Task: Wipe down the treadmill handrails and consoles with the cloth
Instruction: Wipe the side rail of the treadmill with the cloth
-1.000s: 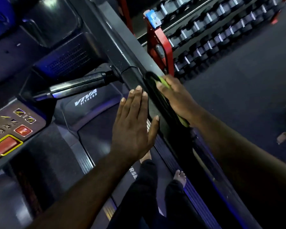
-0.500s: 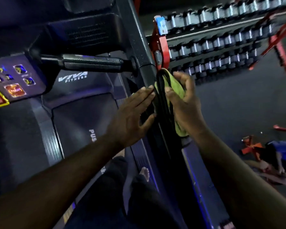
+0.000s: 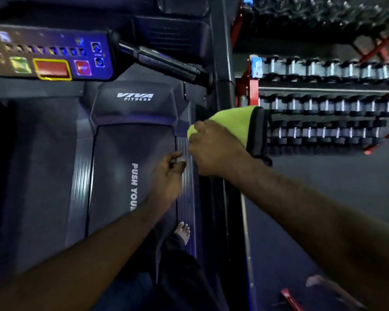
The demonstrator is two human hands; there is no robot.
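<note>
The cloth (image 3: 236,122) now hangs loose from our right hand (image 3: 213,151), which grips it; our left hand (image 3: 166,176) has left the upright (image 3: 221,63), relaxed and empty.

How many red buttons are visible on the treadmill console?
2. The large red button, yellow-bordered, is low on the console; the small red button sits just right of it. Others may lie beyond the left edge.

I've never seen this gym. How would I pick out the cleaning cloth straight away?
Find the treadmill's dark upright post on the right of the belt, with the red dumbbell rack behind it. Across that post, at mid-picture, the right hand grips the cloth. It is bright lime-green with a black hem, unlike the dark machine and steel-grey dumbbells around it.
</note>
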